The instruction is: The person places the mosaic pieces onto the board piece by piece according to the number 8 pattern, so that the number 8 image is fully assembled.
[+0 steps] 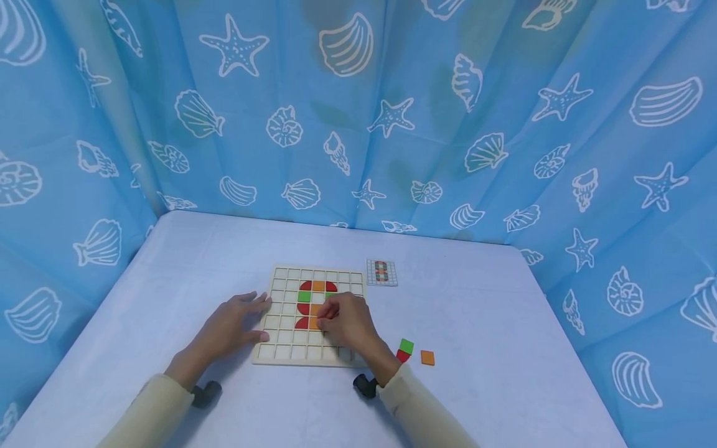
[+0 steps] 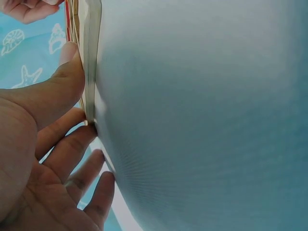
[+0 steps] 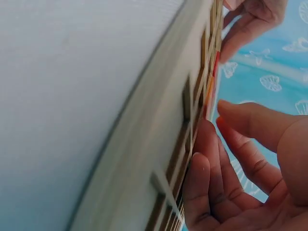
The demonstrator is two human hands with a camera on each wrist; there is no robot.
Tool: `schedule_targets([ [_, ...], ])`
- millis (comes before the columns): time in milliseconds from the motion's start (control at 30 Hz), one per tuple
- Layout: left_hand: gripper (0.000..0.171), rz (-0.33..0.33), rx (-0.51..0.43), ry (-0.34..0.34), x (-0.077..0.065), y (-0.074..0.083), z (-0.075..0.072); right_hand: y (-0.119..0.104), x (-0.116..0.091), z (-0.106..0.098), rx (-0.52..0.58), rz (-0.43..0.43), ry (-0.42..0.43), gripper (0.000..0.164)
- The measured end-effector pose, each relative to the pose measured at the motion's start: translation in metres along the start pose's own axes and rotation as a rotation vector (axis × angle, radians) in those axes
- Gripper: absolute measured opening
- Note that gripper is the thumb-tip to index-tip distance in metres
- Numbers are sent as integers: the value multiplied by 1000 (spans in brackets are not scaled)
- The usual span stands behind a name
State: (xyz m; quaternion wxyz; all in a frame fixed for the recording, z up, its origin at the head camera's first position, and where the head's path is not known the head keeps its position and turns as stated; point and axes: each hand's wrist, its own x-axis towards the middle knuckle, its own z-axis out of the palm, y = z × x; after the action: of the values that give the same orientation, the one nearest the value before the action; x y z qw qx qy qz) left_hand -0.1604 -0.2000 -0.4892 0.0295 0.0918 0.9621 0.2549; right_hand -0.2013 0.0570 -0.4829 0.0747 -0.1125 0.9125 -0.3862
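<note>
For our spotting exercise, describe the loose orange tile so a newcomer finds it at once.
On the white table, find the wooden grid board. Look right of its near end. The orange tile lies there loose, farthest right, separate from the close-set green tile and red tile.

My left hand touches the gridded board along its left edge; my right hand is over the coloured tiles set in it.

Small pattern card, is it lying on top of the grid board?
No, the pattern card lies beside the grid board, on the white tabletop.
</note>
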Motion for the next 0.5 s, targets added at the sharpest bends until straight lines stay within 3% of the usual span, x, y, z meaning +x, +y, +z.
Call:
schedule_targets([
  [300, 82, 8, 11, 3, 0, 0, 1, 21, -10, -31, 112, -25, 14, 5],
  [500, 81, 9, 20, 4, 0, 0, 0, 33, -20, -50, 128, 48, 40, 4],
])
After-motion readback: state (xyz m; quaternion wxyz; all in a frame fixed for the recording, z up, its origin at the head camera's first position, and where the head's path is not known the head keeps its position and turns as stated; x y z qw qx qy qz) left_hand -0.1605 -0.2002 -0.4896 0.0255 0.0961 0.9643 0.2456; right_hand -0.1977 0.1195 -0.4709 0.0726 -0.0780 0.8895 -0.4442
